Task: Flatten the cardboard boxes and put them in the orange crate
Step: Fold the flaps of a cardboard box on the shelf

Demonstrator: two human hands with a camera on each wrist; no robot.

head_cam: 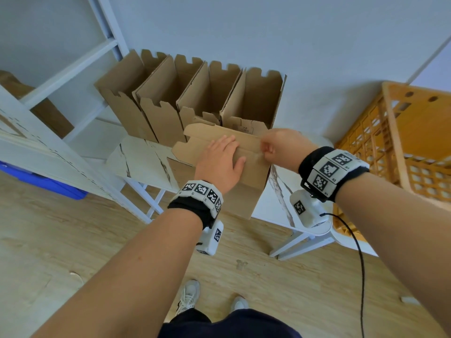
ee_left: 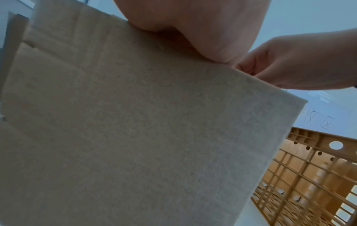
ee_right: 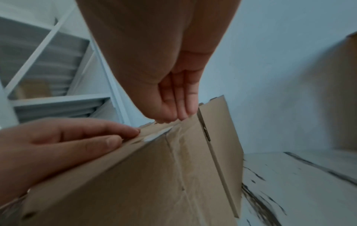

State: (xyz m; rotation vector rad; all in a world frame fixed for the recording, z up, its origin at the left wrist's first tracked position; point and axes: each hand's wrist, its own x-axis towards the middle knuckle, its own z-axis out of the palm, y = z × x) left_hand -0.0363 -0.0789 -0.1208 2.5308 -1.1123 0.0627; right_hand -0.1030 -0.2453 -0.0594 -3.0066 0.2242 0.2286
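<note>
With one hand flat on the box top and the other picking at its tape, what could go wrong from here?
1. The box overhangs the table edge; the left hand pressing down might tip it.
2. The right hand pinches the tape at a frayed edge; it may tear short.
3. A jerk could topple the open boxes behind.

A closed brown cardboard box (head_cam: 246,176) stands at the table's near edge, its top flaps folded shut. Behind it, four open boxes (head_cam: 185,98) are ranged upright in a row. The orange lattice crate (head_cam: 400,142) is seen at right.
</note>
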